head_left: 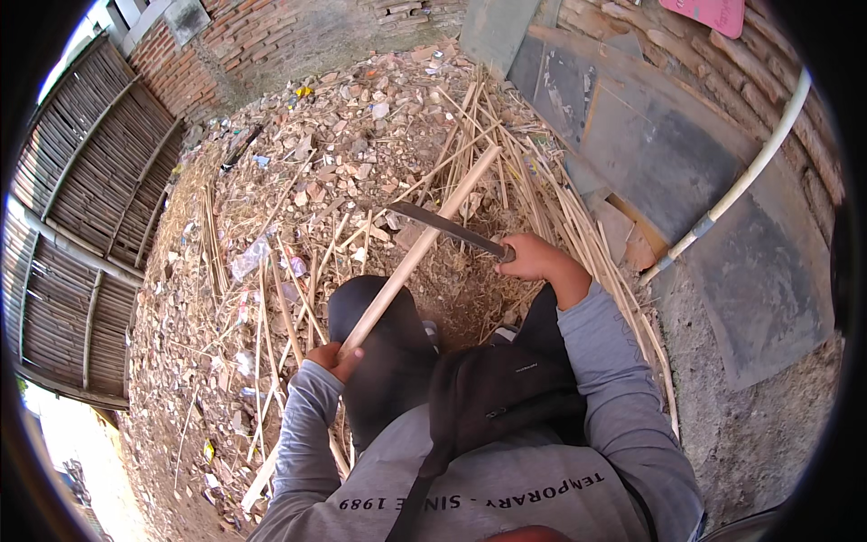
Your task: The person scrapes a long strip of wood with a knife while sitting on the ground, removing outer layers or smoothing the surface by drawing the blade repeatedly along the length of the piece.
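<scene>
My left hand (336,359) is closed around the near part of a long, pale bamboo strip (395,282). The strip slants up and away to the right, passing above my left knee. In my right hand (540,260) is the handle of a machete (454,230) with a dark, worn blade. That blade points left and lies across the strip's upper half; whether its edge bites into the bamboo I cannot tell. Part of the handle is hidden by my fingers.
Loose bamboo sticks (542,194) lie heaped ahead and to the right, with more sticks (262,352) on the left. Broken brick rubble (334,135) covers the ground. Dark sheets (668,154) and a pale pole (731,194) stand right; a bamboo fence (90,199) rises left.
</scene>
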